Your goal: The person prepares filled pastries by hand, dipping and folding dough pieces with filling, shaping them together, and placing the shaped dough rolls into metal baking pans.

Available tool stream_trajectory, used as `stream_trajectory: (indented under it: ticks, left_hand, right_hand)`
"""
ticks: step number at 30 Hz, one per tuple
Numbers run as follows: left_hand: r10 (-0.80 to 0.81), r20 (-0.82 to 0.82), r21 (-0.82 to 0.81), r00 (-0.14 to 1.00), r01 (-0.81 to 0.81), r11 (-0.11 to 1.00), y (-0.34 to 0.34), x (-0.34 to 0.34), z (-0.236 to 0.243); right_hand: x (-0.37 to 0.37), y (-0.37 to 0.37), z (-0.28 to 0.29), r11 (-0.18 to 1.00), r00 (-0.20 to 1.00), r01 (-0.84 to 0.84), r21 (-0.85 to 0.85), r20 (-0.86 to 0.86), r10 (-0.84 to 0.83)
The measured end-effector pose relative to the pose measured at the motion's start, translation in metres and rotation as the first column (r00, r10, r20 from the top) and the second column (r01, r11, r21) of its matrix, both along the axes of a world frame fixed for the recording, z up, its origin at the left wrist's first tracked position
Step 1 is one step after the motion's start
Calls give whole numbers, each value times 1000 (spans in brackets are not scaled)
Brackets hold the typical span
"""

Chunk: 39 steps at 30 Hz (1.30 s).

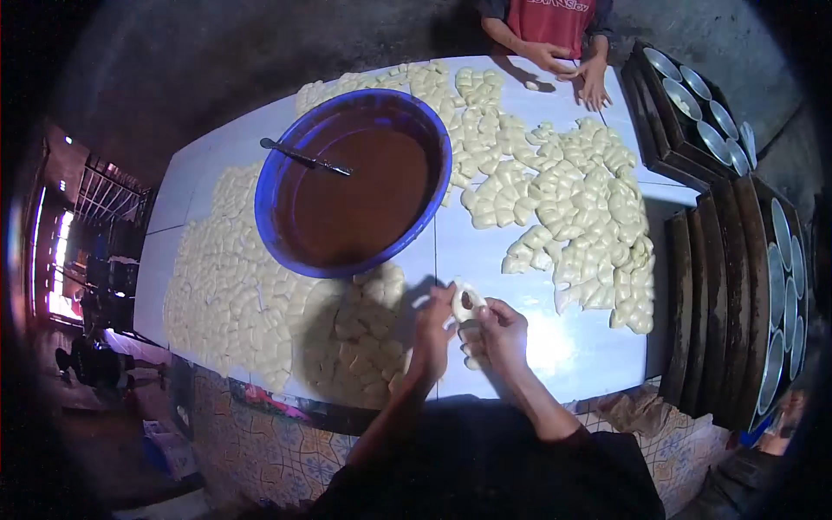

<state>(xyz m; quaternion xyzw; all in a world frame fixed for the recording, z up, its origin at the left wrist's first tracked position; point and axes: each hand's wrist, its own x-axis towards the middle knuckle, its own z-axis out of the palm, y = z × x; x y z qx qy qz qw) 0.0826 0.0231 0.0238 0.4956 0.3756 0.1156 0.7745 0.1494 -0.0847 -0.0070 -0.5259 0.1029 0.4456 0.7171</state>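
Between my two hands is a small piece of pale dough (462, 291) with a dab of brown filling in its middle. My left hand (432, 325) grips its left side, and my right hand (504, 330) pinches its right edge. Just under them a few dough pieces lie on the white table (555, 364). Ahead and to the left stands a big blue basin (269, 199) of smooth brown filling (364, 195). A dark spatula or knife (305, 157) rests across the basin's rim, its tip over the filling.
Dough pieces cover much of the table's left (230, 303) and right (589, 199). Dark trays with round metal tins (774, 286) are stacked along the right edge, with another tin tray (693, 104) behind. Across the table, a co-worker's hands (589, 74) handle a small piece.
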Motion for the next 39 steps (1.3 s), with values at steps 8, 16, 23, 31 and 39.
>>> stream_trajectory:
  ticks: [8, 16, 23, 31, 39]
  left_hand:
    - [-351, 50, 498, 935, 281, 820, -15, -35, -1]
    - [-161, 183, 83, 970, 148, 985, -32, -40, -5]
    - [-390, 274, 306, 879, 305, 902, -38, -52, -4]
    - [-306, 170, 562, 937, 163, 811, -37, -58, -20]
    - [-186, 160, 399, 969, 109, 910, -48, -65, -28]
  right_hand:
    - [-7, -36, 9, 993, 370, -109, -40, 926, 78]
    - [-11, -56, -5, 989, 597, 56, 135, 790, -141]
    - [-18, -66, 10, 993, 842, -119, 14, 531, 94]
    - [-27, -55, 25, 981, 301, -184, -54, 947, 109]
    - [-30, -57, 12, 942, 493, -295, -160, 819, 293]
